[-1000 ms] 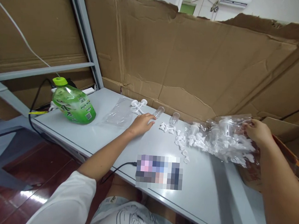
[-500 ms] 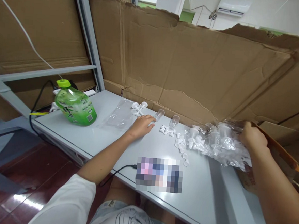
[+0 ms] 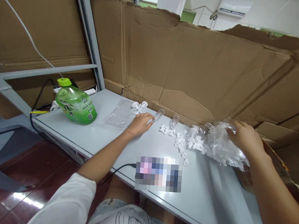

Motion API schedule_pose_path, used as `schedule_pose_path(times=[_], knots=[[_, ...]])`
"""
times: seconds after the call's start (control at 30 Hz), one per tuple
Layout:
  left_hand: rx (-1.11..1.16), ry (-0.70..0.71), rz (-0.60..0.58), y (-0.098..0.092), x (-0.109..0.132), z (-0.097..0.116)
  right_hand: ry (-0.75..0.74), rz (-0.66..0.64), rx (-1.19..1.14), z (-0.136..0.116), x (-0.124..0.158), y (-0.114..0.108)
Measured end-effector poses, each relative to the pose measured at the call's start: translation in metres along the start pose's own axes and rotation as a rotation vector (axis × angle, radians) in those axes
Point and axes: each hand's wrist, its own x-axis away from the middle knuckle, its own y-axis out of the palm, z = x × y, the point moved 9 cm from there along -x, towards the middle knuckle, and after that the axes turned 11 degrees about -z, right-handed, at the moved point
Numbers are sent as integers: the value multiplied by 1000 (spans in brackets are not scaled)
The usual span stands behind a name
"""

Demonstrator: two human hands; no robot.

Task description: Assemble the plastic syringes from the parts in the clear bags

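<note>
My left hand (image 3: 140, 124) lies on the table with its fingers stretched out and nothing visible in them. Its fingertips are close to a clear ribbed plastic tube (image 3: 160, 114), and a second one (image 3: 174, 121) stands further right. Just behind this hand are long white plastic pieces with round ends (image 3: 139, 107). My right hand (image 3: 247, 139) is at the clear plastic bag (image 3: 217, 144) of white and clear parts, thumb and fingers apart; its fingertips are partly hidden. Small white plastic pieces (image 3: 180, 144) are scattered left of the bag.
A green bottle (image 3: 75, 103) stands at the left. Beside my left hand lies a flat clear bag (image 3: 120, 113). A blurred-out object with a cable (image 3: 158, 174) is near the front edge. A cardboard box (image 3: 276, 158) stands right; cardboard sheets (image 3: 193, 70) wall the back.
My right hand has moved left from the box's edge onto the bag, and its fingers have come apart. The bag's contents have shifted slightly. My left hand stays nearly still.
</note>
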Motion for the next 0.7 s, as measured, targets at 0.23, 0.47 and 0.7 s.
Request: schedule_pose_path(times=[0.23, 0.47, 0.7], knots=[[-242, -368, 150, -31, 12, -47, -269, 25, -216, -79, 50, -4], [-177, -700, -258, -6, 21, -112, -306, -88, -469, -115, 79, 33], [-171, -514, -407, 26, 12, -80, -277, -144, -612, -119, 87, 72]])
